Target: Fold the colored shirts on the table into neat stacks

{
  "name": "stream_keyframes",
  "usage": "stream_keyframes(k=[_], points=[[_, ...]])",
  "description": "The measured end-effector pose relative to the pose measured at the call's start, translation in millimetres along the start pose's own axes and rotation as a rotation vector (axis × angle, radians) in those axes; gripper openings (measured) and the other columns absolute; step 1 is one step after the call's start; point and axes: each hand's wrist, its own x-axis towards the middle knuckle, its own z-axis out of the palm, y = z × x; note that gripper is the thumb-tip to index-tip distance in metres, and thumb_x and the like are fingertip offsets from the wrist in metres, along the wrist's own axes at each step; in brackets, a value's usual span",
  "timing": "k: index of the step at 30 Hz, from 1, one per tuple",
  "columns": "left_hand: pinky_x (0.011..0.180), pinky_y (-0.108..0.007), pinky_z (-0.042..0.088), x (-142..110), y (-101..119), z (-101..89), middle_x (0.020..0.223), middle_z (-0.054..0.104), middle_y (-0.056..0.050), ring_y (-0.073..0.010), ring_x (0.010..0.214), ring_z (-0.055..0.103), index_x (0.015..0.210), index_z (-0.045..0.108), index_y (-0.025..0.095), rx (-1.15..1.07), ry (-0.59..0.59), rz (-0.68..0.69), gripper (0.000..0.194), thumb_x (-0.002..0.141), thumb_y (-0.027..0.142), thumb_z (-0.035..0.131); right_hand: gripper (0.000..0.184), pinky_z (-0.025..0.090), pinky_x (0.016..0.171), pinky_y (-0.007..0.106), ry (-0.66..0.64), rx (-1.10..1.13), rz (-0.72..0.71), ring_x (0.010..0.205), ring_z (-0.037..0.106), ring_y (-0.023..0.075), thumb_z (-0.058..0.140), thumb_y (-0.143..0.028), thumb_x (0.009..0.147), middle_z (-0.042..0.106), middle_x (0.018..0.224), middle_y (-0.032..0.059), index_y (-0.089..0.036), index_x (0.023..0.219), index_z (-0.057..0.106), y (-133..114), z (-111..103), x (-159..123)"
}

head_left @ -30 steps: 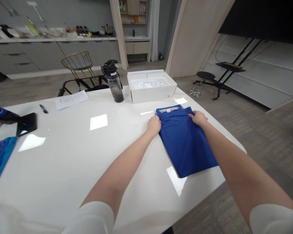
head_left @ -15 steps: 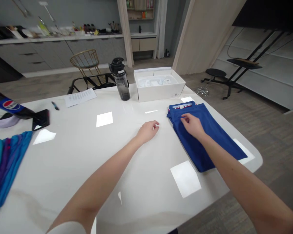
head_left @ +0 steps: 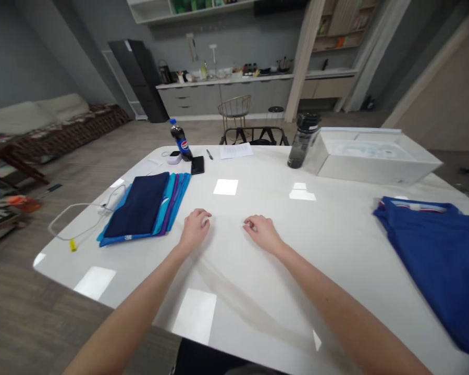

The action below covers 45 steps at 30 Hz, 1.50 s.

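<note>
Both my hands are above the middle of the white table, with nothing in them. My left hand is loosely curled, thumb and fingers a little apart, just right of a stack of folded clothes. The top piece of that stack is dark navy; teal, purple and blue layers show at its right side. My right hand faces it with bent fingers and a small gap at the thumb. On the right lies a folded blue garment with a striped inner waistband, away from both hands and partly cut off.
Beyond my hands are a cola bottle, a black phone, a pen, a printed sheet, a dark drink bottle and an open white box. A white cable hangs around the left edge.
My view has swung left, bringing the whole stack of folded clothes into sight. My right hand has left the blue garment and moved left, and my left hand has moved left toward the stack.
</note>
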Motion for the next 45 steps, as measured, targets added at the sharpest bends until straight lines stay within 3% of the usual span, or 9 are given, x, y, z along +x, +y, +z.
stream_keyframes(k=[6,11,14,20,25,30,36,42,45], points=[[0.111,-0.051,0.034,47,-114,-85.9,0.133,0.056,-0.015,-0.0327,0.125,0.053,0.125,0.060,0.021,0.350,0.326,-0.305,0.034,0.093,0.022,0.048,0.029,0.035,0.094,0.041,-0.001,-0.179,-0.020,0.108,0.059,0.0256,0.045,-0.043,0.105,0.070,0.110,0.0085,-0.024,0.112,0.066,-63,64,78],[0.100,-0.054,0.043,88,-187,-123.2,0.135,0.055,-0.023,-0.0395,0.126,0.052,0.135,0.052,0.015,0.360,0.173,-0.531,0.042,0.097,0.032,0.049,0.032,0.034,0.095,0.043,0.032,-0.319,-0.068,0.110,0.058,0.0294,0.040,-0.045,0.107,0.069,0.114,0.0122,-0.022,0.118,0.061,-74,80,91],[0.094,-0.050,0.047,97,-201,-126.5,0.126,0.062,-0.020,-0.0369,0.118,0.057,0.112,0.067,0.017,0.347,0.101,-0.558,0.029,0.097,0.034,0.048,0.031,0.035,0.095,0.043,0.031,-0.333,-0.060,0.110,0.058,0.0293,0.040,-0.045,0.106,0.069,0.115,0.0122,-0.023,0.116,0.060,-71,80,91],[0.093,-0.046,0.044,85,-187,-127.6,0.117,0.064,-0.014,-0.0320,0.110,0.057,0.104,0.068,0.020,0.286,0.293,-0.562,0.027,0.099,0.032,0.044,0.032,0.034,0.097,0.042,0.055,-0.324,-0.067,0.110,0.059,0.0281,0.040,-0.044,0.106,0.069,0.114,0.0119,-0.021,0.112,0.061,-70,81,90],[0.097,-0.044,0.039,82,-140,-137.0,0.119,0.062,-0.012,-0.0298,0.114,0.054,0.105,0.063,0.021,0.188,0.499,-0.495,0.024,0.102,0.028,0.041,0.030,0.037,0.093,0.040,0.147,-0.204,-0.060,0.104,0.061,0.0261,0.042,-0.041,0.105,0.070,0.105,0.0100,-0.020,0.106,0.064,-65,81,90],[0.096,-0.038,0.037,91,-35,-122.1,0.110,0.063,-0.008,-0.0242,0.106,0.056,0.097,0.059,0.022,-0.055,0.535,-0.180,0.018,0.102,0.026,0.042,0.034,0.044,0.079,0.034,0.366,0.228,0.114,0.081,0.060,0.0212,0.042,-0.046,0.100,0.067,0.088,0.0059,-0.020,0.098,0.064,-48,67,79],[0.098,-0.042,0.034,50,103,-30.2,0.101,0.067,-0.005,-0.0225,0.102,0.057,0.092,0.062,0.025,-0.353,0.023,0.299,0.019,0.100,0.027,0.045,0.037,0.048,0.077,0.033,0.558,0.459,0.179,0.082,0.060,0.0197,0.048,-0.052,0.095,0.068,0.100,0.0081,-0.019,0.100,0.063,1,5,22],[0.100,-0.042,0.041,-41,186,56.7,0.092,0.074,-0.006,-0.0227,0.093,0.065,0.086,0.074,0.032,-0.664,-0.501,0.556,0.024,0.095,0.036,0.052,0.033,0.050,0.086,0.039,0.805,0.156,0.224,0.092,0.059,0.0223,0.052,-0.045,0.095,0.063,0.114,0.0115,-0.019,0.111,0.064,66,-70,-64],[0.097,-0.036,0.046,-67,205,63.1,0.090,0.075,-0.002,-0.0208,0.090,0.069,0.082,0.076,0.033,-0.762,-0.605,0.602,0.020,0.091,0.041,0.061,0.030,0.050,0.089,0.039,0.562,0.049,0.187,0.092,0.061,0.0222,0.058,-0.042,0.094,0.065,0.113,0.0093,-0.021,0.114,0.064,79,-90,-103]])
